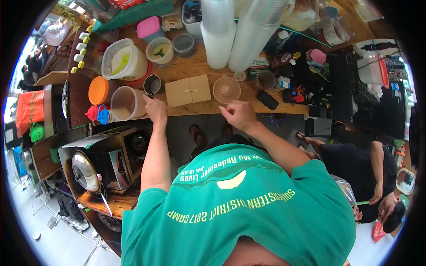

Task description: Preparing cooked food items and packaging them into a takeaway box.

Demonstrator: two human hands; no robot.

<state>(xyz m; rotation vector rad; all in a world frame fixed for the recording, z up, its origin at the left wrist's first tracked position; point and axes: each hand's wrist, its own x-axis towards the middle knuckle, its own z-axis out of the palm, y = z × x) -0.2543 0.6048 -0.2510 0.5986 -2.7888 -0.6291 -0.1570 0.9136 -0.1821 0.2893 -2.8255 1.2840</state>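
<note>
My left hand (pixel 156 108) is at the right side of a clear plastic container (pixel 128 103), its index finger close to the rim. Whether the fingers grip the container is hidden. Behind that hand stands an open metal cup (pixel 153 85). My right hand (pixel 240 114) is over the table's front edge with its fingers curled, and what lies under them cannot be seen. Just beyond it is a clear plastic citrus juicer (pixel 226 89) with a ribbed cone. Between my hands lies a flat piece of cardboard (pixel 188 90) with a thin pale stick on it.
Tall stacks of clear plastic cups (pixel 218 36) stand at the back. To the left are a tub with a green scoop (pixel 121 65), an orange-lidded jar (pixel 98 89) and squeeze bottles (pixel 103 114). A black case (pixel 267 100) lies right. Another person (pixel 356 166) sits at the right.
</note>
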